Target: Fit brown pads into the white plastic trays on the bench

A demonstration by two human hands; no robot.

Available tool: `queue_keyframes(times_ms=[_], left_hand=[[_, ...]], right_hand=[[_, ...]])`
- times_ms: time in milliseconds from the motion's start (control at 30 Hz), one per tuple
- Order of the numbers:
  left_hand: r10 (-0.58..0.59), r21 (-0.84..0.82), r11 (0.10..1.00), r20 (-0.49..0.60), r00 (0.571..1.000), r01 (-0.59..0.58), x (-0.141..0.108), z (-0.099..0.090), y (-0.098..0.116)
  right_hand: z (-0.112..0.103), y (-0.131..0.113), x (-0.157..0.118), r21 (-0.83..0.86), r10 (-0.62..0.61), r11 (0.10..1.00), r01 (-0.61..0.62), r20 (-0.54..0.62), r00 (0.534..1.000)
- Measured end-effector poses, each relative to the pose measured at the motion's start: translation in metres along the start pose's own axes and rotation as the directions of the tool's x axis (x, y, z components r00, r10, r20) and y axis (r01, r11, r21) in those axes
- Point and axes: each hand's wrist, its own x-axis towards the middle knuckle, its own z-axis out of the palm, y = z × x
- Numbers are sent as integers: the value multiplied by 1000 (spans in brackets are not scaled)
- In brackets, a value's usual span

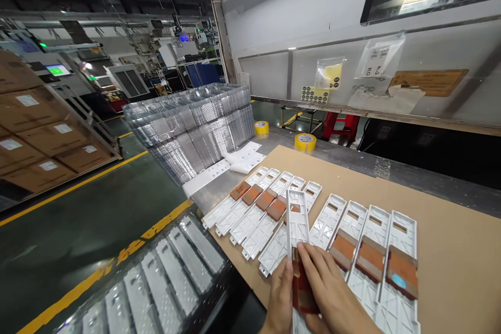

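Observation:
Both hands are on one long white plastic panel (298, 219), lifted at a tilt above the board. A dark reddish-brown block (303, 292) lies on its lower part. My left hand (279, 295) grips the panel's left edge, thumb along the block. My right hand (331, 287) wraps the right side, fingers over the top of the block. To the left lie several similar panels (250, 219) with brown blocks across them. On the right are more panels, three with brown blocks (371, 258), the rightmost bearing a blue round sticker (399, 281).
The panels lie on a brown board (442, 219). Behind are two yellow tape rolls (305, 141), white paper sheets (219, 169) and stacked clear plastic trays (195, 130). A tray of white panels (156, 282) stands lower left. A grey-white upright panel (274, 78) bounds the back.

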Motion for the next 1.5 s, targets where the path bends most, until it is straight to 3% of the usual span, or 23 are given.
queue_keyframes(times_ms=[100,167,300,467,567,600,633,733,767,833,1133,1267,1367,1433,1500], left_hand=[[25,-67,998,132,991,-17,-5,3,4],[56,-99,994,161,985,-41,-7,4,5],[110,-145,986,165,980,-86,-8,4,3],[91,-95,992,119,989,-80,-12,2,4],[93,-29,995,108,990,-90,-18,2,9],[88,-3,996,110,990,-88,-20,3,10],[72,19,997,120,990,-75,-23,4,10],[-16,78,997,157,987,4,-30,6,8],[-42,89,996,157,987,29,-32,6,6],[-66,110,993,148,987,50,-34,4,3],[4,217,976,129,992,-32,-39,-2,-6],[29,152,987,113,993,-46,-40,-3,-6],[-61,-40,997,-16,998,61,-42,-13,-5],[-192,-162,973,-159,968,167,-42,-23,0],[-233,-217,961,-296,926,172,-40,-33,8]], right_hand=[[1,-2,0,16,0,1000,0,-5,1000],[2,-3,0,33,4,999,-3,-12,1000],[9,-5,1,70,20,997,-18,-27,999],[13,-11,-6,129,65,990,-60,-30,997],[7,-15,-7,316,233,927,-204,-56,971],[5,-16,-5,412,360,857,-309,-51,932],[3,-17,-1,513,503,748,-422,-21,864],[4,-21,13,677,776,390,-624,124,619],[5,-22,18,695,806,328,-640,148,573],[9,-25,25,700,829,297,-649,148,540],[14,-33,22,664,828,351,-660,109,550],[15,-33,26,655,795,413,-633,79,601],[19,-22,27,626,758,491,-606,36,651],[24,-14,23,555,732,569,-606,-6,682],[34,-9,15,438,665,680,-588,-32,746]])
